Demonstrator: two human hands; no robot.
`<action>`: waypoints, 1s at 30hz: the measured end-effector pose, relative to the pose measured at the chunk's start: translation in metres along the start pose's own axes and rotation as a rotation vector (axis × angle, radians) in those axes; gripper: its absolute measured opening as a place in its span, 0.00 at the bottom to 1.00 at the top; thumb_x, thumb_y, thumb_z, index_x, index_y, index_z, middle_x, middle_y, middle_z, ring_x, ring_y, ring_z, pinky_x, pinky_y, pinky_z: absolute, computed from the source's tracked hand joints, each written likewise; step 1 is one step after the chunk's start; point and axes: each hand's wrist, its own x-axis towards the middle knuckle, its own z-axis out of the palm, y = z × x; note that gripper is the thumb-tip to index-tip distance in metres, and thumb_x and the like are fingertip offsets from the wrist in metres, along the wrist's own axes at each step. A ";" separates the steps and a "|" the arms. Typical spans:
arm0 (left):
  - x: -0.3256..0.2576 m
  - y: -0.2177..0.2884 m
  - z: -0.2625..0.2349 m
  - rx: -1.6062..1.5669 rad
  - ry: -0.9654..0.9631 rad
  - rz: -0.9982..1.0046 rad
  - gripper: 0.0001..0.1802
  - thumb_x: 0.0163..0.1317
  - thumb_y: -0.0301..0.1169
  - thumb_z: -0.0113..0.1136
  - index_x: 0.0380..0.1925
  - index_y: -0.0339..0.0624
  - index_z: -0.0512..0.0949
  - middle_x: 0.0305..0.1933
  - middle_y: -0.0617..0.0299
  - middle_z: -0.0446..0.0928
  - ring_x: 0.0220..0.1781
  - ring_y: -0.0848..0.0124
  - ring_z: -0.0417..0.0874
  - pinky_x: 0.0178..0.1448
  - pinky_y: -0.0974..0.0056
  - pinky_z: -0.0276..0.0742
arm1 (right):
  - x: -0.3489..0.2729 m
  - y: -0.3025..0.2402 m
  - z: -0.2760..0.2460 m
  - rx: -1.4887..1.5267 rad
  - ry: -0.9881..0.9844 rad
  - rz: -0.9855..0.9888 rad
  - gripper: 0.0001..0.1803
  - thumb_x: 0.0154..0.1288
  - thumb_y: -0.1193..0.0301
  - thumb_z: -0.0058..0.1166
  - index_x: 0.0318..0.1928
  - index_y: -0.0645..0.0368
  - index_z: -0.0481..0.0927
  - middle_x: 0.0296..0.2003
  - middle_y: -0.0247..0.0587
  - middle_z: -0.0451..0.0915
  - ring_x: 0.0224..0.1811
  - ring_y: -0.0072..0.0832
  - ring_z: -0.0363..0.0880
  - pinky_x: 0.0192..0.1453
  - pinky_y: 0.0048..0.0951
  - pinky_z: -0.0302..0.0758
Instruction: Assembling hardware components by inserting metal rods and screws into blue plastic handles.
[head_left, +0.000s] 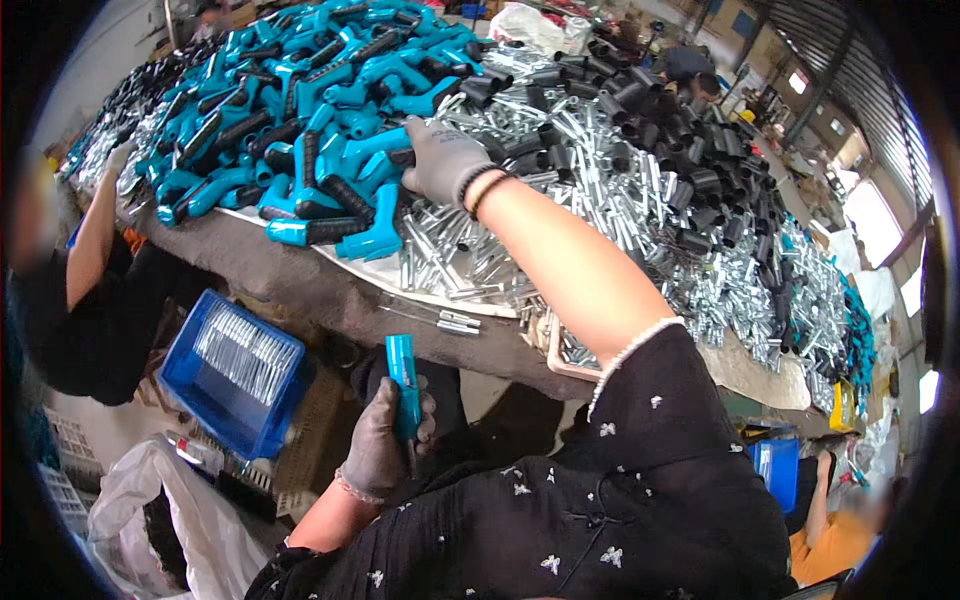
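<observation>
Upright over my lap, a teal plastic handle-like housing (404, 385) is gripped in my grey-gloved left hand (378, 440); its lower end is hidden by the fingers. My right hand (445, 162), gloved too, reaches over the heap at the front of the table. Its fingers close about the black end of a teal pistol-shaped housing (372, 150) lying there. More teal pistol-shaped housings with black grips (375, 230) lie piled to its left. Shiny metal tubes (430, 250) spread below and to the right of the hand.
Black plastic sleeves (690, 150) are heaped at the right. Thin metal shafts (440, 320) lie on the table edge (350, 295). Left of my lap stands a blue crate (275, 425) with metal rods, above a white plastic bag (190, 500). A co-worker's arm (95, 230) reaches in at left.
</observation>
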 end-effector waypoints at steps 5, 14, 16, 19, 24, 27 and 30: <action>0.000 0.001 -0.001 0.112 -0.169 0.101 0.35 0.68 0.64 0.51 0.55 0.42 0.72 0.34 0.63 0.76 0.25 0.74 0.74 0.28 0.70 0.70 | -0.129 0.006 -0.053 0.687 -0.256 -0.160 0.21 0.61 0.61 0.63 0.51 0.59 0.83 0.43 0.47 0.85 0.48 0.34 0.84 0.54 0.34 0.78; -0.006 -0.032 0.054 0.594 -0.472 -0.284 0.44 0.53 0.68 0.65 0.49 0.35 0.78 0.32 0.62 0.82 0.29 0.75 0.80 0.32 0.70 0.73 | -0.352 0.017 -0.069 0.668 -0.326 -0.036 0.23 0.63 0.61 0.64 0.55 0.60 0.78 0.47 0.52 0.83 0.52 0.48 0.81 0.57 0.43 0.75; 0.001 -0.038 0.065 0.694 -0.499 -0.281 0.44 0.55 0.67 0.64 0.53 0.37 0.77 0.35 0.63 0.84 0.29 0.78 0.81 0.32 0.73 0.74 | -0.377 0.018 -0.064 0.678 -0.256 0.083 0.23 0.63 0.63 0.64 0.55 0.61 0.78 0.49 0.53 0.81 0.54 0.48 0.79 0.56 0.43 0.75; 0.009 -0.050 0.085 0.702 -0.516 -0.283 0.52 0.44 0.69 0.70 0.57 0.38 0.73 0.33 0.62 0.83 0.26 0.77 0.81 0.29 0.74 0.73 | -0.406 0.024 -0.058 0.795 0.043 -0.114 0.24 0.64 0.73 0.60 0.60 0.61 0.75 0.55 0.53 0.77 0.56 0.50 0.77 0.58 0.45 0.74; 0.022 -0.070 0.112 0.696 -0.660 -0.310 0.51 0.49 0.72 0.64 0.57 0.38 0.75 0.32 0.65 0.80 0.33 0.76 0.81 0.36 0.73 0.73 | -0.438 0.031 -0.041 0.705 0.314 -0.127 0.26 0.66 0.70 0.59 0.63 0.62 0.73 0.59 0.54 0.75 0.60 0.50 0.76 0.63 0.48 0.73; 0.034 -0.085 0.114 0.855 -0.737 -0.109 0.47 0.53 0.71 0.62 0.55 0.39 0.76 0.36 0.66 0.79 0.36 0.79 0.78 0.40 0.72 0.73 | -0.443 0.047 -0.034 0.677 0.346 -0.125 0.24 0.67 0.68 0.58 0.62 0.60 0.75 0.58 0.51 0.77 0.59 0.48 0.77 0.63 0.47 0.73; 0.037 -0.093 0.121 1.069 -0.608 0.051 0.44 0.62 0.72 0.53 0.52 0.37 0.76 0.36 0.67 0.77 0.36 0.77 0.75 0.41 0.69 0.71 | -0.447 0.102 -0.048 0.442 0.298 0.138 0.23 0.67 0.67 0.59 0.61 0.58 0.78 0.54 0.50 0.81 0.57 0.45 0.79 0.61 0.43 0.74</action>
